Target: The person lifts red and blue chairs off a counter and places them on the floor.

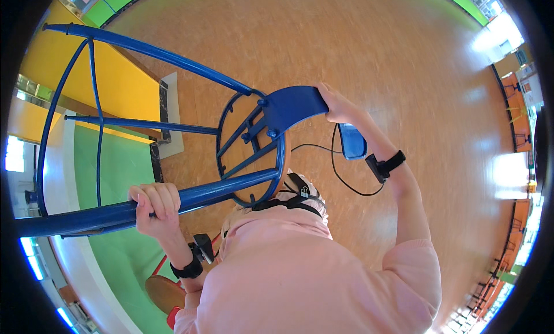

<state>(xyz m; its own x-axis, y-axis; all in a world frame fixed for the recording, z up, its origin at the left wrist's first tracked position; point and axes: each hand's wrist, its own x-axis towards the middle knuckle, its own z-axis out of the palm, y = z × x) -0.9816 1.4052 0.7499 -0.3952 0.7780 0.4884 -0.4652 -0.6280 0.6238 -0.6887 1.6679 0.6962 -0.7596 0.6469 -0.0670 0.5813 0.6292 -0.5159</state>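
Observation:
A blue metal stool frame [280,173] with a low backrest is held tilted on its side, its long legs pointing left. My left hand [156,206] is wrapped round the nearest leg [231,188]. At the other end, my right hand [339,103] grips the outer edge of the curved blue backrest [293,108]. Crossbars span the round seat ring; whether the brown inside it is a seat or the floor behind, I cannot tell. Each wrist wears a black strap with a small black device.
A black cable loops beside a flat blue object [353,141] near my right forearm. Lower left stands a red-framed stool [164,293] with a round wooden seat. Yellow panels [124,83] and a green surface [115,178] lie left, brown floor [427,103] right.

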